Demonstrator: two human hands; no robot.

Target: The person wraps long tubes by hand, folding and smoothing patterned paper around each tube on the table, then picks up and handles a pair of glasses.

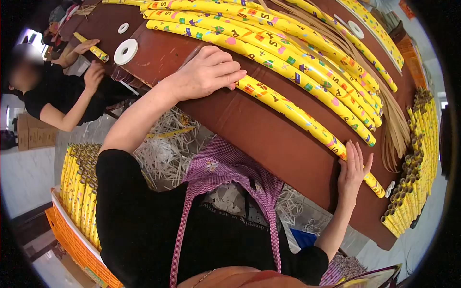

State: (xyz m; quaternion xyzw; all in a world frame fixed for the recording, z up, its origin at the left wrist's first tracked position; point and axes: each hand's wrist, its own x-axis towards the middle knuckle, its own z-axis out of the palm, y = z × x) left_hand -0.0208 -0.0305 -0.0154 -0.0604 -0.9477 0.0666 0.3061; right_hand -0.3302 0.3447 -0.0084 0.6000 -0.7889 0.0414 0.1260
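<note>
A long yellow printed tube (288, 109) lies across the brown table (240, 120) near its front edge. My left hand (209, 72) rests over the tube's left end, its fingers together and curled on it. Toward the tube's right end, my right hand (354, 165) lies on top with the fingers stretched and the thumb apart. Beyond it, several more yellow printed tubes (269, 60) lie side by side, roughly parallel. Brown paper strips (391, 120) run among and past these tubes.
White tape rolls (126, 51) lie at the table's left. A co-worker (62, 96) at the left handles a short yellow tube (91, 47). Stacked tubes (418, 168) stand at the right, others in an orange crate (77, 245) at lower left. Shredded paper (165, 149) lies below the table edge.
</note>
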